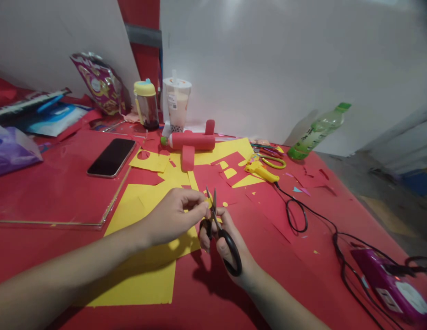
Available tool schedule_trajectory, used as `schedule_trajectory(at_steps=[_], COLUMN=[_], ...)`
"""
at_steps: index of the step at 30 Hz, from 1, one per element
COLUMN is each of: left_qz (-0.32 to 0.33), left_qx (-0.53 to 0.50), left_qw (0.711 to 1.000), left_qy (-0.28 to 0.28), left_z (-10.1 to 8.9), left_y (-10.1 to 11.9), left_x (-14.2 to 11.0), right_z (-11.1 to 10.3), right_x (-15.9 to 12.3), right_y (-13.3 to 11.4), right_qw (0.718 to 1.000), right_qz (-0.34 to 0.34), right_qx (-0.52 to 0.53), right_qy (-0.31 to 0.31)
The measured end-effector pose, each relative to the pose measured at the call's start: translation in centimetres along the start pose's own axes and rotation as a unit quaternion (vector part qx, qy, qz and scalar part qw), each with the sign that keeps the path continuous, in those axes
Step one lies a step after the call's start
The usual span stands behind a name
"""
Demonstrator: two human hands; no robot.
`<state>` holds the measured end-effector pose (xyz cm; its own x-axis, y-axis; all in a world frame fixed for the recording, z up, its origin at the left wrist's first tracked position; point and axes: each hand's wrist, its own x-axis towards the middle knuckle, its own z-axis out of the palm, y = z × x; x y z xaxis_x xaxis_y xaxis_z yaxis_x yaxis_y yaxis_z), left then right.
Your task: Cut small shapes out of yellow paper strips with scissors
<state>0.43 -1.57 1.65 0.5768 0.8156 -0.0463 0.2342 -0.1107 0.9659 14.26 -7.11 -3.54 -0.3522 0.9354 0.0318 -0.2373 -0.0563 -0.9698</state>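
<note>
In the middle of the head view, my right hand [230, 231] grips black-handled scissors [230, 250], thumb and fingers in the loops. The blades point away from me and stand slightly apart. My left hand [179, 213] pinches a small yellow paper piece [209, 201] right beside the blades; whether they touch it I cannot tell. Below my left forearm lies a large yellow paper sheet [147, 279]. Beyond my hands rests a red paper airplane-like model [192, 141] with a green tip. Around it lie yellow and red paper scraps [153, 161].
A phone [112, 157] lies on a board at left. A yellow glue gun [263, 172] trails a black cord to a purple power strip [388, 284]. At the back stand a yellow-lidded bottle [146, 105], a bubble tea cup [178, 105] and a tilted green bottle [318, 133].
</note>
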Motion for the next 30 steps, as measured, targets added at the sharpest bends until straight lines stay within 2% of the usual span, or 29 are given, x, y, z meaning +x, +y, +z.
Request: schedule_trajectory(at_steps=[17,30], left_qz=[0.005,0.003], left_qx=[0.012,0.006], left_qw=[1.0,1.0], left_qy=[0.025,0.016], left_z=[-0.13,-0.3], left_y=[0.1,0.17], left_x=[0.05,0.17], right_z=[-0.05,-0.16], right_x=[0.05,0.01], right_y=[0.08,0.55], right_qw=[1.0,0.999], right_qz=[-0.008,-0.01], right_qx=[0.019,0.049], right_qy=[0.004,0.004])
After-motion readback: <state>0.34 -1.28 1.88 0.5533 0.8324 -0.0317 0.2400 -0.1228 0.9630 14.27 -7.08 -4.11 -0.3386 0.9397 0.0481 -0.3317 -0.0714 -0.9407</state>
